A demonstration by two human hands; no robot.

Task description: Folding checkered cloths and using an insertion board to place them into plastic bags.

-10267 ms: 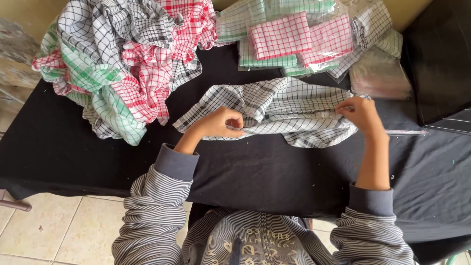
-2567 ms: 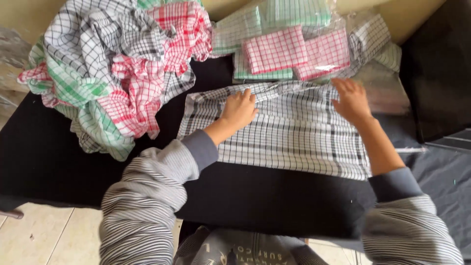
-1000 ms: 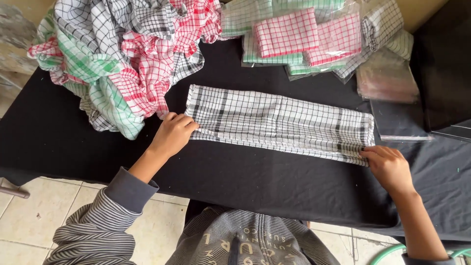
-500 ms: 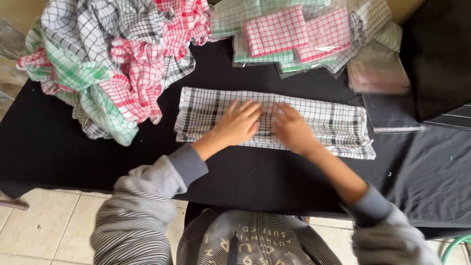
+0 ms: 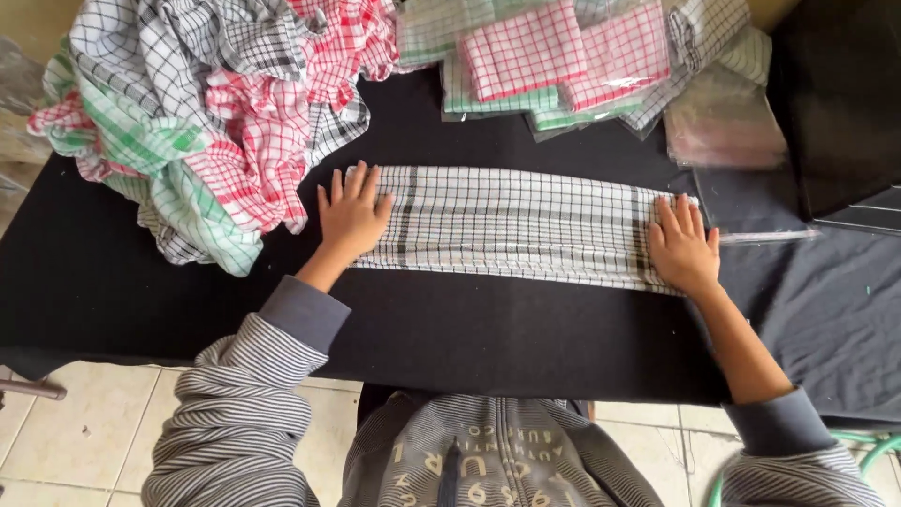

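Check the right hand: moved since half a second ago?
Yes. The right hand has slid from the middle of the folded black-and-white checked cloth out to its right end, toward the clear bags. It lies flat, fingers spread.

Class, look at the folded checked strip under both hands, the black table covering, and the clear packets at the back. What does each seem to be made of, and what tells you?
Folded checked strip: thin woven cloth, probably cotton; matte, soft creases. Black table covering: matte fabric, perhaps felt; no shine. Clear packets: glossy plastic film; it glints.
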